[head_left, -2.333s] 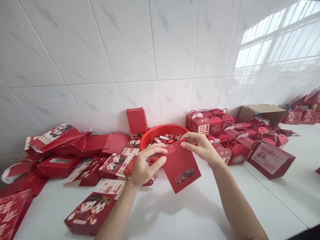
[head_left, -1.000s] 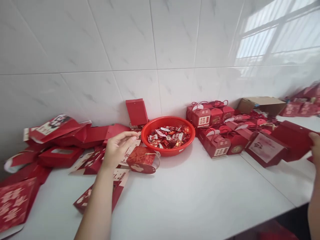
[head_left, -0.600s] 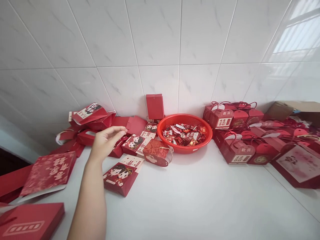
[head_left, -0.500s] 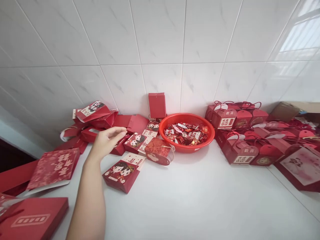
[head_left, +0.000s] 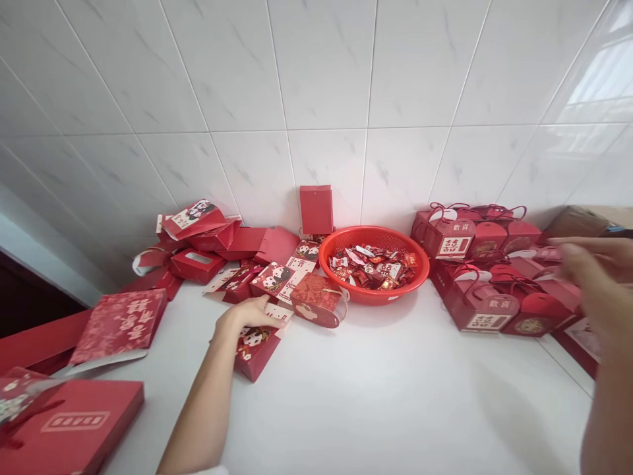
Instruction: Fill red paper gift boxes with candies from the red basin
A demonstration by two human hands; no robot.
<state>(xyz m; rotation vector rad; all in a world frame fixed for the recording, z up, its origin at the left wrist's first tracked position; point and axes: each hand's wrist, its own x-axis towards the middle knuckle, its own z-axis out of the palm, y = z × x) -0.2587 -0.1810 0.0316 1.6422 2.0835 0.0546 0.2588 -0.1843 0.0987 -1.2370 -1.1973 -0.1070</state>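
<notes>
My left hand [head_left: 250, 313] reaches over the far end of a red paper gift box [head_left: 257, 353] with cartoon figures, which lies on the white table. Its fingers bend around the box, and the farther fingertips are partly hidden. At the right edge my right hand [head_left: 601, 270] is raised in front of the stacked red gift boxes [head_left: 494, 297]. It is smeared by motion and cut off by the frame, so its grip does not show. Beyond the left hand lie another cartoon-printed box [head_left: 279, 278] and a patterned red box [head_left: 316, 298] with a cord handle.
A red plastic basket [head_left: 376, 297] of wrapped sweets [head_left: 373, 266] stands near the tiled wall. A plain red box [head_left: 316, 210] stands upright beside it. Several red boxes [head_left: 198, 264] are heaped at the back left. Larger red packages [head_left: 74, 422] lie at the left front.
My left hand has come down and nearer, from above the rear boxes onto the front cartoon box. My right hand has entered at the right edge. The view has shifted slightly left.
</notes>
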